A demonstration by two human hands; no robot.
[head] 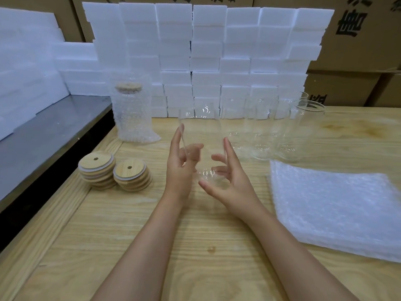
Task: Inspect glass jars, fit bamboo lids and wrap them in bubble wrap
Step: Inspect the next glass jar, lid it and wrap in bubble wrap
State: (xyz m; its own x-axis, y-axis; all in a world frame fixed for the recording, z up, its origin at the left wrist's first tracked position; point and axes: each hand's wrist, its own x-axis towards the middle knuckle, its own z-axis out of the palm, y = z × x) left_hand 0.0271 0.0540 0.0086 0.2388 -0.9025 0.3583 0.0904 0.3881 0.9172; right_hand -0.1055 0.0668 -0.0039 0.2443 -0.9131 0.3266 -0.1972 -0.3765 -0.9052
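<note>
1. While both hands are raised over the tabletop [195,246], a clear jar [201,131] sits between them, upright, mouth up, no lid on.
2. Left hand [180,170]: grasping the jar's left wall. Index finger runs straight up the glass, the other fingers curl against it.
3. Right hand [233,179]: grasping the lower right side. Index finger runs up the wall, thumb sits under the base, the remaining fingers curl round the bottom.
4. Can't tell if the base touches the wood; the glass is too clear.
5. Wrapped jar [132,118]: back left, upright, bubble wrap all round, bamboo lid on.
6. Lid stacks: one [96,168] and a second [132,175] just beside it, both left of the left hand. Each top lid has a small hole.
7. Empty jars [262,131]: row at back right, upright, no lids, right in front of the foam.
8. Bubble wrap sheets [334,205]: flat pile on the tabletop, right of the right hand.
9. Foam blocks [206,51] are stacked like a wall along the back, with cardboard boxes [358,40] behind and a steel surface [43,131] on the left.
</note>
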